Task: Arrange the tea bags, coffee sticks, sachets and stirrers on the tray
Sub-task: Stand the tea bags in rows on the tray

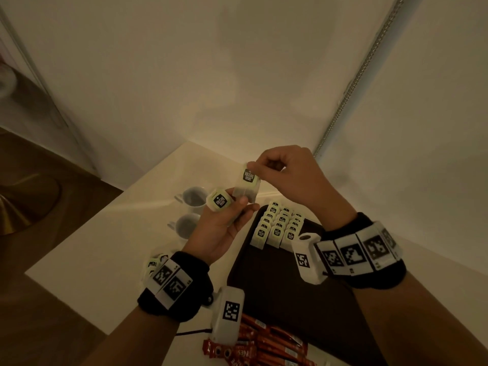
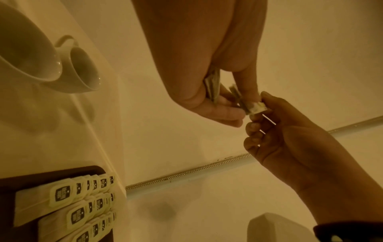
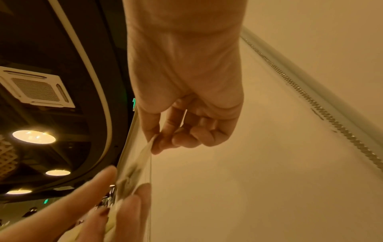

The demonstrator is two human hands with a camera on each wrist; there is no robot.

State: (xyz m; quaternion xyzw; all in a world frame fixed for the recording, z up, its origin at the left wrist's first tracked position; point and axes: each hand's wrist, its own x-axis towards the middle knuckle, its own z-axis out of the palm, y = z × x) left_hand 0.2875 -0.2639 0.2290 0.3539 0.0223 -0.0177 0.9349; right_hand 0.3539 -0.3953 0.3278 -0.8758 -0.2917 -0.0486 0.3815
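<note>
Red coffee sticks [image 1: 266,347] lie nearest, on the table [image 1: 111,233] below the wrists. Above them the right hand [image 1: 287,175] pinches the top of one tea bag [image 1: 248,184], its lower end between the fingers of the left hand [image 1: 221,228], which grips further tea bags [image 1: 220,200]. Rows of tea bags [image 1: 278,228] fill the far corner of the dark tray [image 1: 264,281], with two white cups [image 1: 190,211] beside it.

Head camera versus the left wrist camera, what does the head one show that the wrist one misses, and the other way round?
Only the head view shows the red coffee sticks at the near edge and loose tea bags behind the left wrist. Only the left wrist view shows the right hand from the palm side, pinching a tea bag tag. Both show the two white cups, the dark tray with rows of tea bags, and the left hand holding tea bags.
</note>
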